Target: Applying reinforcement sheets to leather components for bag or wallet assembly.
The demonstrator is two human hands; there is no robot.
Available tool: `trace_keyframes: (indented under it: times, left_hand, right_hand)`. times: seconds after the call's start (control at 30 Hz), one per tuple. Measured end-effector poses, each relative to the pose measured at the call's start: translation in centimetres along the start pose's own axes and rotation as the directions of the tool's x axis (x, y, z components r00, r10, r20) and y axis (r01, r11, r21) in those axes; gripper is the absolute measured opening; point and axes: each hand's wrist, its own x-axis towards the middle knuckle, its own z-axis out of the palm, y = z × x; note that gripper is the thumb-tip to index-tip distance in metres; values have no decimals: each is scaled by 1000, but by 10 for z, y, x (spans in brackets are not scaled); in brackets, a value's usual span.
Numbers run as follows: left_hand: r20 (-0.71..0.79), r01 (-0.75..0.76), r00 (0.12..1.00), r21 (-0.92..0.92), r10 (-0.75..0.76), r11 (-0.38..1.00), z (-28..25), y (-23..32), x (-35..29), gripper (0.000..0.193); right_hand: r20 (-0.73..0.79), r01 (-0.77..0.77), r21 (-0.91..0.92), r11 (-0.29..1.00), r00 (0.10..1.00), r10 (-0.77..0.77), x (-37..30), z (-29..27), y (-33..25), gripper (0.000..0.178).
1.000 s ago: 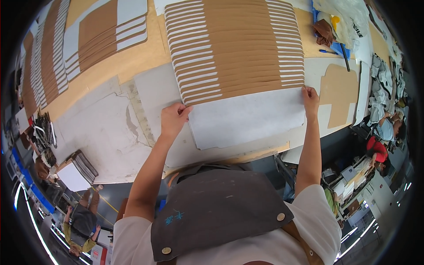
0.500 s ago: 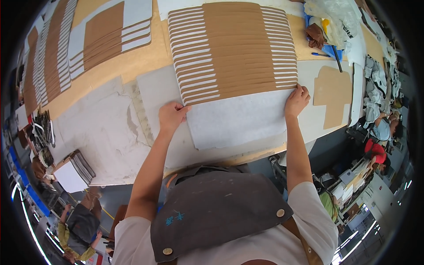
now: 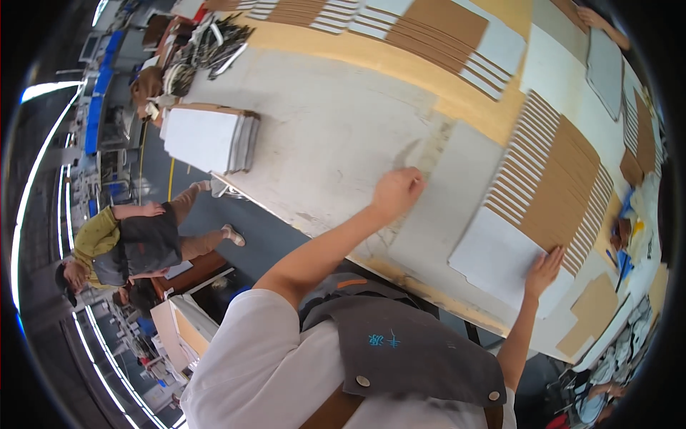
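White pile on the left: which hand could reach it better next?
Probably the left hand: it's nearer the white pile, while the right hand is further away, touching the fanned sheets.

Long strip lights (image 3: 16,250) glow at the left of a workshop, where yellow lines (image 3: 171,177) mark the blue-grey floor (image 3: 268,232) beside a broad, pale-topped worktable (image 3: 307,136).
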Motion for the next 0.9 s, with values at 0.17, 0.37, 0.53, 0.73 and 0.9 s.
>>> trace_keyframes:
  times: [0.17,0.37,0.53,0.73,0.9]
  left_hand:
    - [-350,27,933,284,77,958,-164,-116,13,16]
    - [-128,-78,955,761,267,644,-319,-205,39,40]
    - [288,-228,956,581,64,781,-346,-231,43,41]
    - [294,-388,906,297,303,872,-359,-234,53,34]
    - [263,-555,831,350,490,755,-368,-254,58,12]
  right_hand:
    - [-1,-107,267,958,994,111,22,-38,-63,43]
    - [59,-39,356,934,998,20,27,-36,-197,39]
    - [110,73,575,815,980,-166,34,-52,-334,42]
    - [68,176,744,644,940,-335,43,-73,-473,43]
    - [15,240,850,469,879,-476,37,-59,-577,39]
